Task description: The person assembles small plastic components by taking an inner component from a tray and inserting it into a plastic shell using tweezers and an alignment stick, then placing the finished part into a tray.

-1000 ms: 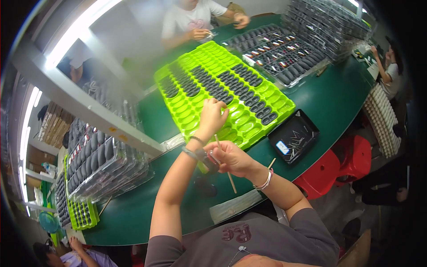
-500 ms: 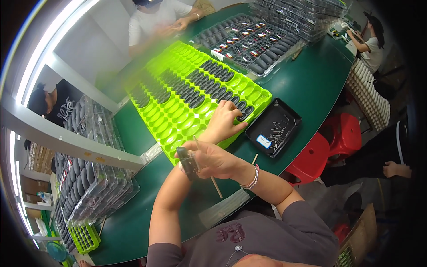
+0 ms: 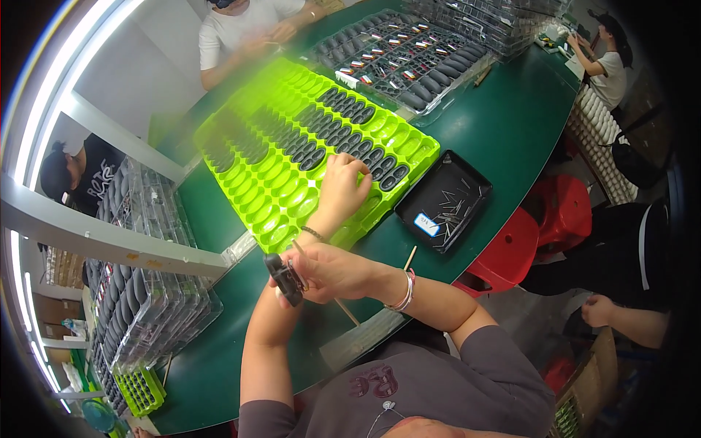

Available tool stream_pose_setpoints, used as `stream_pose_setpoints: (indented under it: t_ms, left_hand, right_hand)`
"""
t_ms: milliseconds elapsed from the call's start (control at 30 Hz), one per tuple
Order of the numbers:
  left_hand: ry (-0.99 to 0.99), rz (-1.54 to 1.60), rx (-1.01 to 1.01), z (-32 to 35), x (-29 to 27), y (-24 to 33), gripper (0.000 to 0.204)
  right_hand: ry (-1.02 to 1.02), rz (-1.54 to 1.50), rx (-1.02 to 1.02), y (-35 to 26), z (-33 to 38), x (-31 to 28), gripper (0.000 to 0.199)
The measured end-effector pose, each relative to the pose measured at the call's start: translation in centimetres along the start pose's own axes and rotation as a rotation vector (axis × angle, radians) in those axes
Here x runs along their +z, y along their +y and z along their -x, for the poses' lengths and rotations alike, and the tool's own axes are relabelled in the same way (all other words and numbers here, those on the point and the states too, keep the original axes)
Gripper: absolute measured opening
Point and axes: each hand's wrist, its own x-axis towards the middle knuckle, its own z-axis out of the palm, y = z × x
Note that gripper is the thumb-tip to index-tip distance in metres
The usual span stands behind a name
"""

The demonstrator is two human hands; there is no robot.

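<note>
My left hand [image 3: 345, 188] is over the bright green tray [image 3: 281, 193], its fingers curled beside the filled rows of small black oval pieces [image 3: 358, 150]. Its fingertips are turned down, and I cannot make out what is in them. Nearer me, in front of the left forearm, my right hand [image 3: 332, 274] grips a larger black rounded plastic part [image 3: 286, 280] between thumb and fingers. A thin wooden stick [image 3: 346, 312] is also in that hand, slanting out below the palm. The green tray's near oval pockets hold nothing.
A black tray [image 3: 458, 219] of thin metal pins is right of the green tray. Another wooden stick [image 3: 410, 257] lies below it. Clear trays of dark parts [image 3: 405, 58] stand behind; stacked ones [image 3: 157, 306] are left. Red stools [image 3: 504, 248] stand right. Other people work around the table.
My left hand has drawn back leftward from the right end of the black rows, uncovering the pieces there. My right hand has shifted slightly left and down with the black part.
</note>
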Motion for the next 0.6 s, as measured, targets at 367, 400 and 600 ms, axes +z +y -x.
stream_pose_setpoints:
  t_ms: [367,400,600]
  left_hand:
    - [-0.152,-0.105,-0.071,-1.1,1.3,1.9,0.013]
    - [-0.107,-0.096,-0.050,-1.2,1.5,1.9,0.012]
    - [0.105,0.126,0.005,-0.7,-0.3,1.9,0.012]
  right_hand:
    - [0.048,-0.048,0.087,0.1,0.0,-0.3,0.060]
    - [0.054,-0.072,0.074,-0.1,0.0,-0.3,0.059]
    - [0.162,-0.113,0.013,-1.1,0.6,-0.9,0.050]
